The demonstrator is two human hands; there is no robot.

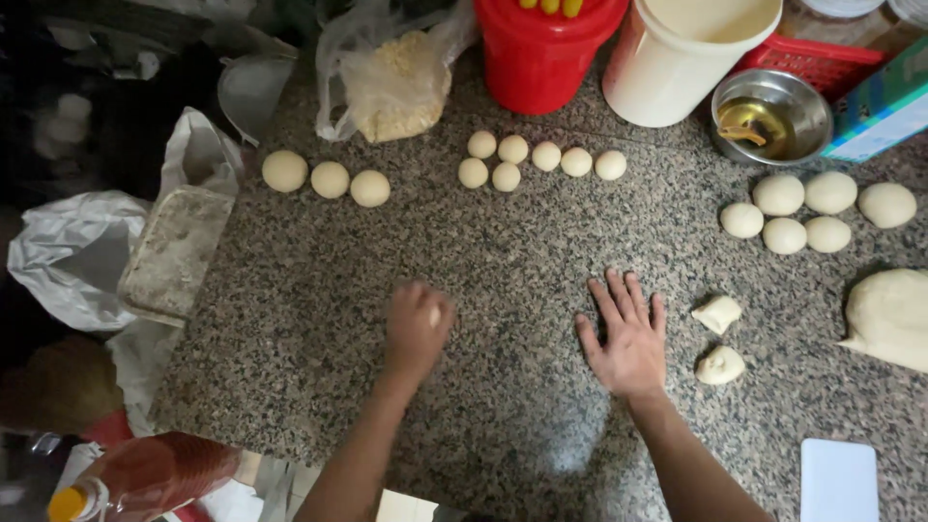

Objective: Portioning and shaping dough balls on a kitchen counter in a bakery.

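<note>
My left hand [416, 329] is cupped over a small piece of pale dough [435, 315] on the speckled granite counter [503, 242]; only a sliver of the dough shows under the fingers. My right hand [628, 338] lies flat on the counter with fingers spread, holding nothing. Just right of it sit two rough dough pieces [718, 313] [720, 365]. Three larger dough balls [330, 180] line up at the back left. Several small balls [541, 159] sit at the back middle, and several bigger ones [802, 213] at the right.
A big dough lump [889, 314] lies at the right edge. Along the back stand a red bucket [541, 58], a white bucket [686, 63], a steel bowl of oil [771, 118] and a bag of crumbs [396, 87]. A white scraper [839, 480] lies at the front right, a bottle [145, 474] at the front left.
</note>
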